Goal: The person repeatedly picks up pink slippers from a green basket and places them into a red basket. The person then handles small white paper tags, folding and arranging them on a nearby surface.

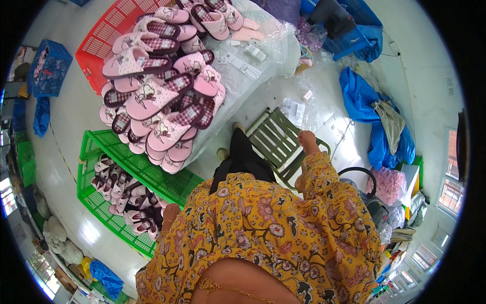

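My left hand (171, 212) hangs by my side, at the near right end of a green crate (109, 215) holding slippers (121, 190). My sleeve and body partly cover it, and its fingers do not show clearly. My right hand (307, 140) is closed in a fist beside the slats of a dark green chair (276, 137). Whether it grips the chair or anything small is hidden. Ahead on the left, a large heap of pink slippers (157, 96) with dark checked linings lies on a plastic-covered table (273, 61).
A red crate (93, 50) stands behind the heap. White labels (243, 66) and pink pieces (248, 33) lie on the table. Blue sheeting (382, 137) and plastic bags (314, 114) lie on the floor to the right. A blue crate (50, 68) is at far left.
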Demonstrator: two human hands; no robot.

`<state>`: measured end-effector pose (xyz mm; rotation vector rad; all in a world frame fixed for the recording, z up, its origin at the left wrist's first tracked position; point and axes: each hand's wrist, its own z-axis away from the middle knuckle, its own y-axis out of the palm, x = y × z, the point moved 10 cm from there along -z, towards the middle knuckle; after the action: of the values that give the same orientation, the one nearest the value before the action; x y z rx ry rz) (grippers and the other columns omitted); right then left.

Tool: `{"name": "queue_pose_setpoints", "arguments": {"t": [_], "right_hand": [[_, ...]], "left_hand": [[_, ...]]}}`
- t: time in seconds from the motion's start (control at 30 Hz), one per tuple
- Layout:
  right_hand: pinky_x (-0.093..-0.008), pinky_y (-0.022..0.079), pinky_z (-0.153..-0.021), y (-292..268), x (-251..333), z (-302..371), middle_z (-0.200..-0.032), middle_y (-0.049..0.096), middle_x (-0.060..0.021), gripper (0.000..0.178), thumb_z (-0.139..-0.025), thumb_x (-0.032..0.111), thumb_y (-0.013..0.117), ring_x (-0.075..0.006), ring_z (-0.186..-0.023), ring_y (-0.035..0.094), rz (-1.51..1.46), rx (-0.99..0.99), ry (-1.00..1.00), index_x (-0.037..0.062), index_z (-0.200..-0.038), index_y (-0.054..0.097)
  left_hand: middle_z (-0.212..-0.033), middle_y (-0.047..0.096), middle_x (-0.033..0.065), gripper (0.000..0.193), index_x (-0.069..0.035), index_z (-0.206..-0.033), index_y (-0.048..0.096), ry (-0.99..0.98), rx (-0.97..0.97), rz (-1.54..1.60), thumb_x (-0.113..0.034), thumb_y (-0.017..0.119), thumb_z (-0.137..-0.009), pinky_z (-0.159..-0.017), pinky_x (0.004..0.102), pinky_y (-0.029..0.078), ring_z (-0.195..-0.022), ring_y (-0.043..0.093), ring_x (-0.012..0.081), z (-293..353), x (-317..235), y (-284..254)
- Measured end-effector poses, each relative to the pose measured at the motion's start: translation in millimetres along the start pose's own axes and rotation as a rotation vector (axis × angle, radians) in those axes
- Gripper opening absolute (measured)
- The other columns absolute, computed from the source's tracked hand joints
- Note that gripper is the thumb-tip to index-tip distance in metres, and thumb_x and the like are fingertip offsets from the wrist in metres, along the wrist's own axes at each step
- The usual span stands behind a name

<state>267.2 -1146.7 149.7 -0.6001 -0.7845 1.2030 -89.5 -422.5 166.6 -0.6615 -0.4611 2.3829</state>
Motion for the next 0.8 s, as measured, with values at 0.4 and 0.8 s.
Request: {"name": "queue_pose_setpoints", "arguments": {"t": [0.4,0.8], "right_hand": [[-0.0304,0.051,-0.054,46,65,-56,-0.063,0.065,-0.0073,0.021,-0.077,0.025,0.058,-0.0176,-0.056,0.065,-0.472,-0.105,0.018,0.0058,-0.075,0.066],[-0.0294,0.048,-0.045,58,102,-127,-0.062,0.060,-0.0074,0.017,-0.083,0.017,0.058,-0.0165,-0.050,0.058,-0.522,-0.002,-0.081,0.0019,-0.086,0.065]], "left_hand": [[-0.079,0.066,0.0108,0.023,-0.005,-0.081,0.068,-0.073,-0.096,0.052,-0.026,0.061,-0.084,-0.064,0.0386,0.053,-0.071,0.064,0.0290,-5,-6,-15],[-0.078,0.066,0.0100,0.020,-0.007,-0.078,0.068,0.035,-0.118,-0.179,-0.025,0.062,-0.083,-0.064,0.0401,0.054,-0.069,0.063,0.0290,-3,46,79]]}}
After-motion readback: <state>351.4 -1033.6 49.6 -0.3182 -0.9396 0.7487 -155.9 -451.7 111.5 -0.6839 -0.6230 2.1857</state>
